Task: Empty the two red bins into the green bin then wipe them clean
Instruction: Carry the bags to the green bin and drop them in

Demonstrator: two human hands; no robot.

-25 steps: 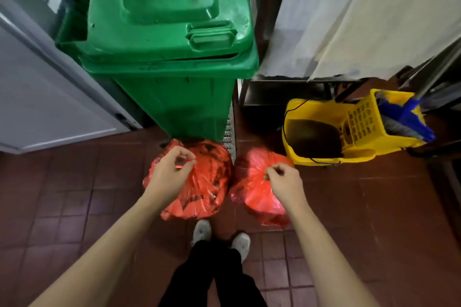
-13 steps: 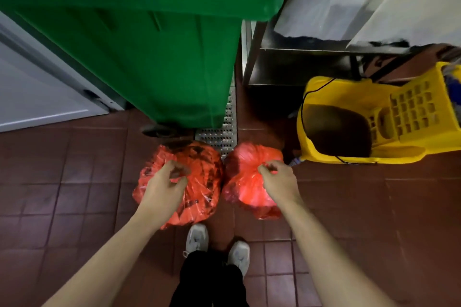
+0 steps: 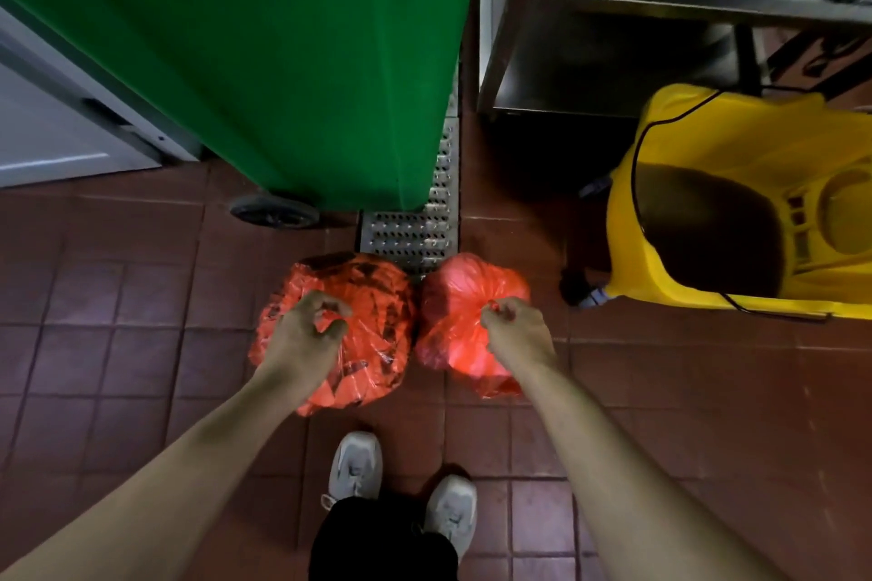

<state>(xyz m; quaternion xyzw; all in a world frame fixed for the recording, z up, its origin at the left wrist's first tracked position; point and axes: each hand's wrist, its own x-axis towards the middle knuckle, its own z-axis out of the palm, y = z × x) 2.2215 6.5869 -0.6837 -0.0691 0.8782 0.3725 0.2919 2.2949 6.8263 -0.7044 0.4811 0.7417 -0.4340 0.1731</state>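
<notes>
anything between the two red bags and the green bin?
Nothing visible on the floor. The left hand grips the left red bag and the right hand pinches the right red bag, both just in front of the green bin. Its top is out of frame, so the lid can't be judged.

Dim, soft-focus wide-angle view (edges bowed), deep shadow under shelving (image 3: pixel 613 76)

- Left hand (image 3: pixel 302 335): arm stretched forward and down, fingers curled, pinching the gathered top of a red bag (image 3: pixel 373 297).
- Right hand (image 3: pixel 516 333): arm likewise extended, fingertips pinching the knot of the second red bag (image 3: pixel 462 297) beside it.
</notes>
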